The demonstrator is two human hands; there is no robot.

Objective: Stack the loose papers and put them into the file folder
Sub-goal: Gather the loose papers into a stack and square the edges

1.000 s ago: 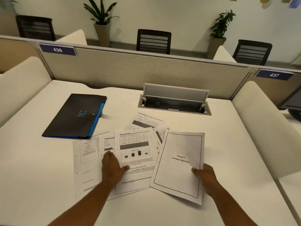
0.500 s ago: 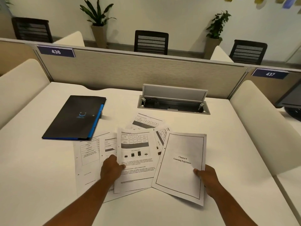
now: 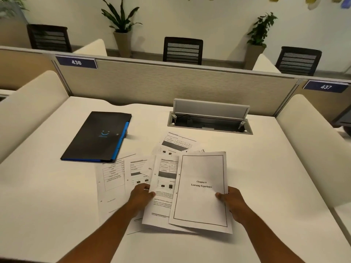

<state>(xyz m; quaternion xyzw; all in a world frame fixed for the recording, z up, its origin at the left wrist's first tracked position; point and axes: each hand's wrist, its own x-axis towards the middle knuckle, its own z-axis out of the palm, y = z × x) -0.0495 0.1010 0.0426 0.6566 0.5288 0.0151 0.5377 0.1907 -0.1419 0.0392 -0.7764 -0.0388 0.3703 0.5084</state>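
Note:
Several printed sheets lie fanned on the white desk [image 3: 47, 196]. My right hand [image 3: 230, 201] grips the right edge of the title page [image 3: 201, 188] reading "Chapter 6 Learning Experience", lifted slightly and overlapping the chart page [image 3: 161, 186]. My left hand [image 3: 141, 194] pinches the left edge of that chart page. Two more sheets [image 3: 112, 179] lie flat to the left, and another table sheet [image 3: 177, 143] lies behind. The black file folder [image 3: 98, 137] with a blue spine lies closed at the back left, its corner over one sheet.
An open cable tray [image 3: 209, 122] with a raised lid is set into the desk at the back. A fabric partition [image 3: 171, 84] closes the far edge; curved white dividers [image 3: 313, 141] flank both sides. Chairs and plants stand beyond.
My right hand slid the title page left, over the chart page. My left hand went from lying flat on the chart page to gripping its left edge.

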